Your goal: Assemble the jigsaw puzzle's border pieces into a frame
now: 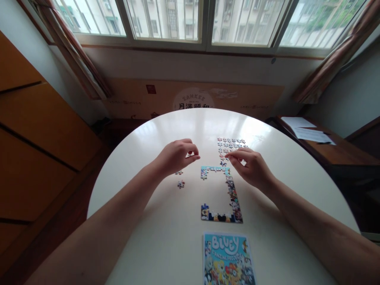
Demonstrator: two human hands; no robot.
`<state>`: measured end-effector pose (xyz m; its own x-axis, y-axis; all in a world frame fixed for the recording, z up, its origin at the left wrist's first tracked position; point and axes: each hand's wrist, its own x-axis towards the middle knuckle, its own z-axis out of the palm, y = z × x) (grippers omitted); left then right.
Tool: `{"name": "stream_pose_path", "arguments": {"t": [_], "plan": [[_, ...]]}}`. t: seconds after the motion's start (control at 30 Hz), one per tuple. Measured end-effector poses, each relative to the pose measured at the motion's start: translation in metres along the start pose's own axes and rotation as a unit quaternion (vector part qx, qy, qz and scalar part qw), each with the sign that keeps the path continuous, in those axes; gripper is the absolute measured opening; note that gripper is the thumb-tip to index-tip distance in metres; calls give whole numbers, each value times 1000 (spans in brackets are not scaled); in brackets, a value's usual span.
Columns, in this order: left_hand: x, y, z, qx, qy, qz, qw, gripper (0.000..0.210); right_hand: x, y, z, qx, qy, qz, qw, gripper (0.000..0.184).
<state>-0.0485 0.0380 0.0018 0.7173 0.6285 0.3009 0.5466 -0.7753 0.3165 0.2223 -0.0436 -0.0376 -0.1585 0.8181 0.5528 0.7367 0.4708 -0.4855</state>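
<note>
My left hand [181, 155] hovers above the white table, left of the puzzle. Its fingers are loosely curled, the thumb a little apart from them, and I see nothing between them. Below it lie a loose puzzle piece [181, 184] and another partly covered by the hand. My right hand [248, 163] pinches at the lower edge of the rows of loose puzzle pieces [228, 143], apparently on one piece largely hidden by the fingertips. Nearer to me is a partial jigsaw frame [236, 202]: top, right and bottom edges joined, with a gap along the left side and the middle bare.
A Bluey picture sheet [227, 259] lies at the near side of the round white table [130, 237]. Papers and a pen rest on a brown desk [350, 152] to the right. Wooden cabinets [35, 130] stand at left; windows and curtains lie beyond.
</note>
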Motion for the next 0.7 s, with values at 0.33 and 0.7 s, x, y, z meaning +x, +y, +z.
{"name": "stream_pose_path", "arguments": {"t": [0.33,0.7], "plan": [[-1,-19,11,-20,66,-37,997,31,0,0,-10,14,-36,29,999,23],[-5,6,-19,57,300,97,947,26,3,-10,-17,11,45,-21,999,23]]}}
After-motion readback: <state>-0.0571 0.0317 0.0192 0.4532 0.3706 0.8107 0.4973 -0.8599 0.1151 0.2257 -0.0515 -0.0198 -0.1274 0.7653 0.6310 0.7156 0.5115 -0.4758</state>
